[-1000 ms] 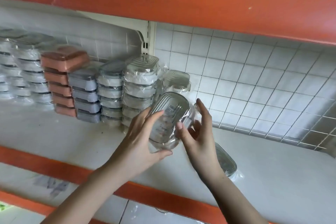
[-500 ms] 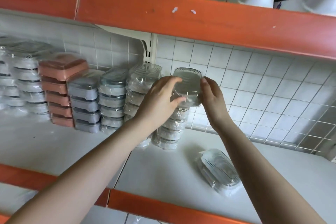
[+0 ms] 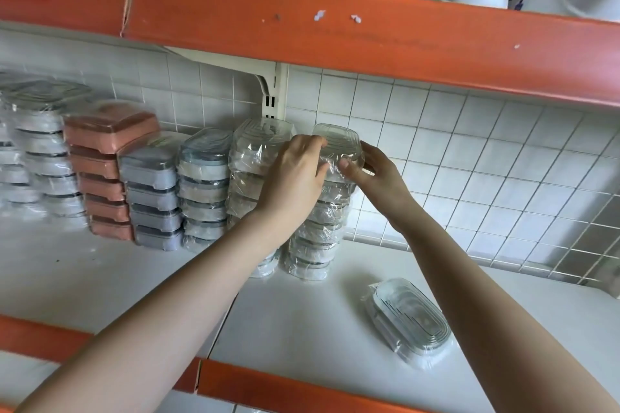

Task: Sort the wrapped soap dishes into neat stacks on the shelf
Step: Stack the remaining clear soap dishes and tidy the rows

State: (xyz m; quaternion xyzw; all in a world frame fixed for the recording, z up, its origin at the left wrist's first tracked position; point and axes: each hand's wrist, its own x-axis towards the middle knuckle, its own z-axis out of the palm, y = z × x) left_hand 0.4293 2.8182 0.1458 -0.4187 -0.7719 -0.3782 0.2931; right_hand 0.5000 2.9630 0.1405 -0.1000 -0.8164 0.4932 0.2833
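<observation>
Left hand and right hand both grip the clear wrapped soap dish atop the rightmost stack at the shelf's back edge; another wrapped dish lies near the front edge.

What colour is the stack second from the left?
Salmon pink stack, wrapped in clear film; seen in the head view.

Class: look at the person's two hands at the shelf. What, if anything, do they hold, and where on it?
Both hold the top wrapped clear soap dish of the right-hand stack: left hand on its left side, right hand on its right side.
</observation>
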